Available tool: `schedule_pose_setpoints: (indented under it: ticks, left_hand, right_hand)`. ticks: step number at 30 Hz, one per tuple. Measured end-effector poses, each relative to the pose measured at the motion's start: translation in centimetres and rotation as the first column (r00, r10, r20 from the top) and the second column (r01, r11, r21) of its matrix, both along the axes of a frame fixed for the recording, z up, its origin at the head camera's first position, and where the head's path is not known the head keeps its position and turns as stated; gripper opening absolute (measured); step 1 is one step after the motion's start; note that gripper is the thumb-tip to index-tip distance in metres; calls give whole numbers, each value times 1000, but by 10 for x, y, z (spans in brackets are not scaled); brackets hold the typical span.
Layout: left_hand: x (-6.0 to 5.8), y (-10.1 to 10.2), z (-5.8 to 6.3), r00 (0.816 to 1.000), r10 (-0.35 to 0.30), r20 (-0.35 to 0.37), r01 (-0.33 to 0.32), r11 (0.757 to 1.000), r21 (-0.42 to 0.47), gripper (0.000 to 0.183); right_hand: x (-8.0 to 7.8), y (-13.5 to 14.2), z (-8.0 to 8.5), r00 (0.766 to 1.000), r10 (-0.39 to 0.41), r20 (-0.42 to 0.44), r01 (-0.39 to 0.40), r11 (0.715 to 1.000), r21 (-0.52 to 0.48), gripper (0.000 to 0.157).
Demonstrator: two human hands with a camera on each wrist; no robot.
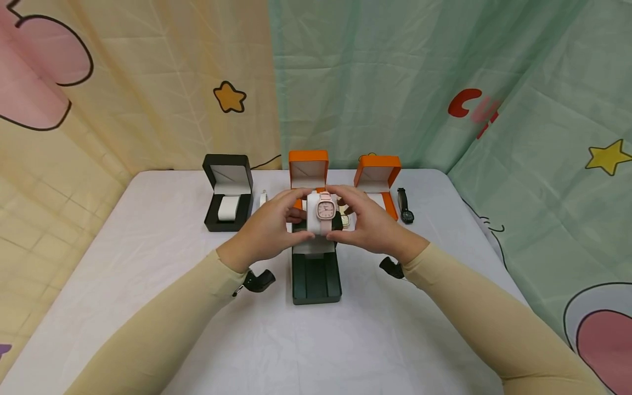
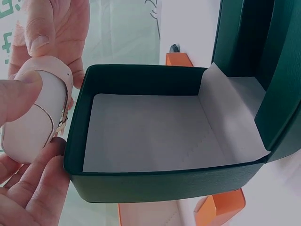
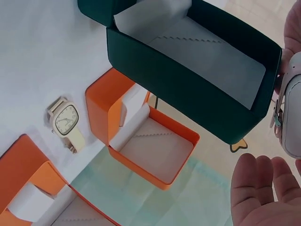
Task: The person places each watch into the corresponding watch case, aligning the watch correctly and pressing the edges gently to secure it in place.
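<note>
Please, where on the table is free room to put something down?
On the near side of the green box, between the sleeves, the white tablecloth is bare; also left of the black box. It is crowded beyond the hands, around the orange boxes.

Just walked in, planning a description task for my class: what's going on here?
A person's left hand and right hand are holding a pink watch, wrapped round a white cushion. It is above an open green watch box, whose base shows no cushion. Beyond it stand an open black watch box and two open orange watch boxes. A cream watch and a black watch lie loose on the white tablecloth.
</note>
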State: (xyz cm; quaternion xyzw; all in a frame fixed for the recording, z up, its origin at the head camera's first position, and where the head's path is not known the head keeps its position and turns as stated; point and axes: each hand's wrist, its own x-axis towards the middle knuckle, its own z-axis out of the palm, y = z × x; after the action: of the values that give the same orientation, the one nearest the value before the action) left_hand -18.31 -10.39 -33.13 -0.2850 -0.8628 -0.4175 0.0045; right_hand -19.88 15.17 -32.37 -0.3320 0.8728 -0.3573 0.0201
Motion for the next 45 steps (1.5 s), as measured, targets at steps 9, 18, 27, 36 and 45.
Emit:
schedule_pose_setpoints:
  ticks: [9, 18, 27, 36, 45]
  left_hand:
    - [-1, 1, 0, 1000, -3, 18, 2, 1000, 18, 84]
    - [1, 2, 1, 1000, 6, 13, -6, 1000, -1, 85]
    - [3, 0, 2, 999, -3, 36, 3, 1000, 5, 84]
    - [3, 1, 0, 999, 3, 34, -3, 1000, -1, 86]
    - [4, 2, 0, 999, 12, 32, -12, 1000, -13, 87]
  right_hand:
    - [1, -1, 0, 1000, 11, 4, -11, 1000, -21, 87]
    - [1, -2, -1, 1000, 27, -5, -27, 999, -20, 87]
    - [2, 0, -2, 1000, 9, -17, -9, 1000, 3, 89]
    - [1, 0, -4, 999, 35, -37, -35, 999, -4, 86]
    - [2, -1, -4, 999, 51, -2, -52, 998, -19, 84]
